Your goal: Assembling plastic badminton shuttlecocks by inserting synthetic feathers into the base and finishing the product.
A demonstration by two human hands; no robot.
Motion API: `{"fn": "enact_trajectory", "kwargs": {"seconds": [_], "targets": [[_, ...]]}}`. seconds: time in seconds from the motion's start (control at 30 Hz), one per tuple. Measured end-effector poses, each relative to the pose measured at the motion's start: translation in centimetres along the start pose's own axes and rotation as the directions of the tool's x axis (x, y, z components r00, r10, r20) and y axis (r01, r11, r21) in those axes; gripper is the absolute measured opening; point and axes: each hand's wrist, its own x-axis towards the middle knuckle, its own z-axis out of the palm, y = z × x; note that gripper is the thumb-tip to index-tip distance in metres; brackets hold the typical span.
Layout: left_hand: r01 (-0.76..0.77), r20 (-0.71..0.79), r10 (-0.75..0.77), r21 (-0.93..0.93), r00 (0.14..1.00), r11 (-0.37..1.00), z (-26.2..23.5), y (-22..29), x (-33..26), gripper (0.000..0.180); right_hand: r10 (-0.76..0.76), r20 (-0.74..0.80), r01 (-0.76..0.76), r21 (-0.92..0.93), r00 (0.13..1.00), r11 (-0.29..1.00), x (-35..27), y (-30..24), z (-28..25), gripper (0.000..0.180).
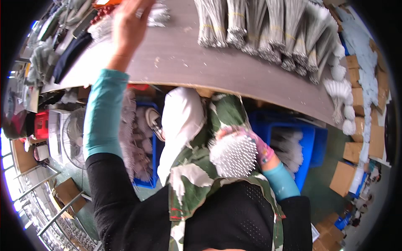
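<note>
Head view only.

My right hand is clenched around a round bundle of thin white-tipped wire stems, held against my lap over the green-and-white camouflage apron. The tips face up at the camera, packed tight like a brush head.

My left hand is stretched out onto the grey work table, fingers spread over a loose clump of the same grey-white stems at the far edge. I can't tell if it grips them or just rests on them.

Step, as I judge it: building up one bundle, with the left fetching more stems to add to what the right holds. Next move calls for pinching a small batch, bringing it back to the lap and levelling its tips with the bundle without slackening the right grip.

Counts:
- Bundle in hand: 1.
- Tied grey wire bundles fanned along the table's far side: roughly eight to ten; they overlap, so no exact count.
- White-tipped finished bunches at the table's right end: about four or five.
- Blue plastic crates under the table: 2, one left, one right, both holding stems.
- Grey floor fan: 1.
- Brown cardboard boxes on the right: several, stacked.
</note>
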Motion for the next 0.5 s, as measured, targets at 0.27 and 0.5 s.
{"fn": "enact_trajectory", "kwargs": {"seconds": [0.27, 0.5], "targets": [[-0.225, -0.402, 0.247, 0.102, 0.882, 0.969, 8.9, -6.2, -2.4, 0.021, -0.1, -0.047, 0.106, 0.153, 0.994, 0.982, 0.6, -1.1, 1.9, 0.036], [0.748, 0.735, 0.218, -0.663, 0.642, 0.037, 4.2, 8.9, -17.2, 0.02, -0.422, -0.502, 0.222, -0.409, 0.755, 0.885, -0.9, -3.9, 4.6, 0.033]]}}
